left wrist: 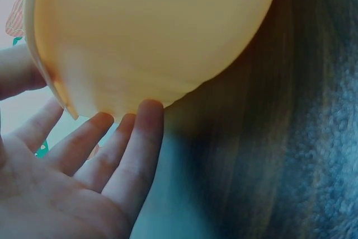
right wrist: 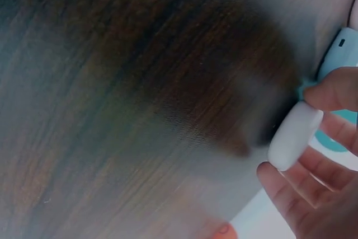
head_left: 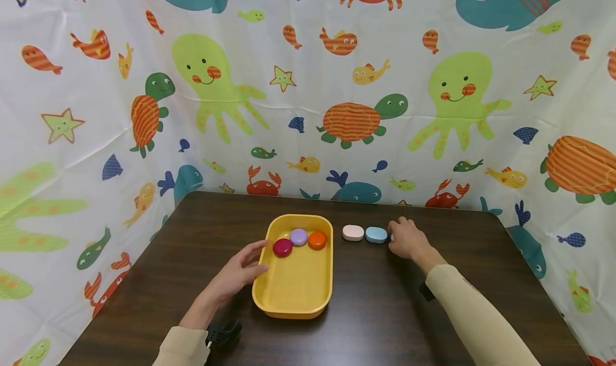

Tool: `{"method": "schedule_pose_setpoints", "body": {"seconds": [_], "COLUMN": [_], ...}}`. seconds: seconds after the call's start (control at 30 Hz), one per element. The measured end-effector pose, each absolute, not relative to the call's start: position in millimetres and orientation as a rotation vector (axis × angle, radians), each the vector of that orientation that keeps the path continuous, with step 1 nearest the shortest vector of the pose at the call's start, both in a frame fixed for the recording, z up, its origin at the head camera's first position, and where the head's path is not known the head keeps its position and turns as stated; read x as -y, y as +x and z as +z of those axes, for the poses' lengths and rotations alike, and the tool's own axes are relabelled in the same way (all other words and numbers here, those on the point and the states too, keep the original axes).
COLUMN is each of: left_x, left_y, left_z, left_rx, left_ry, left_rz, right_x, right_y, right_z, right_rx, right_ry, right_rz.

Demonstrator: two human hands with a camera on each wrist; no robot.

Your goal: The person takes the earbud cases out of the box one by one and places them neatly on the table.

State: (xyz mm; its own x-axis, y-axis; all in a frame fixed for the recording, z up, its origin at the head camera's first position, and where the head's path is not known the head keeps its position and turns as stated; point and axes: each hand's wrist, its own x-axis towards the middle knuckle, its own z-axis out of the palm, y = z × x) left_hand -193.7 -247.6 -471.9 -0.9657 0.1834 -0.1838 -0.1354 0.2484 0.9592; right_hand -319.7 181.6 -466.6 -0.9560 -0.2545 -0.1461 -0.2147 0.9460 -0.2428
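Observation:
My left hand (head_left: 233, 275) is at the left side of a yellow tray (head_left: 289, 296). The left wrist view has its thumb (left wrist: 21, 71) over the rim and the other fingers (left wrist: 137, 149) against the outer wall. Inside the tray, toward the far end, are a dark red round piece (head_left: 282, 248), a lilac one (head_left: 299, 237) and an orange one (head_left: 317, 241). On the table to the right, my right hand (head_left: 409, 240) pinches a small white rounded oval case (right wrist: 293, 135) between thumb and fingers. Just left of it lies a light blue oval case (head_left: 376, 235), then a pale pink one (head_left: 353, 233).
All this is on a dark wood table (head_left: 366, 312). A white curtain (head_left: 308, 109) printed with sea animals hangs behind the far edge and along both sides. Each wrist carries a dark strapped device, such as the one on the left (head_left: 223, 333).

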Motion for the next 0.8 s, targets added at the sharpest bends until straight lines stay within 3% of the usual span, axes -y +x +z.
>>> {"method": "schedule_pose_setpoints", "body": {"seconds": [0.8], "left_x": [247], "left_y": [-196], "left_z": [-474], "left_rx": [-2.266], "left_ry": [0.023], "left_rz": [1.770], "right_x": [-185], "right_y": [-315], "right_z": [-457], "right_rx": [-2.987], "right_ry": [-0.469], "right_rz": [-0.426]}}
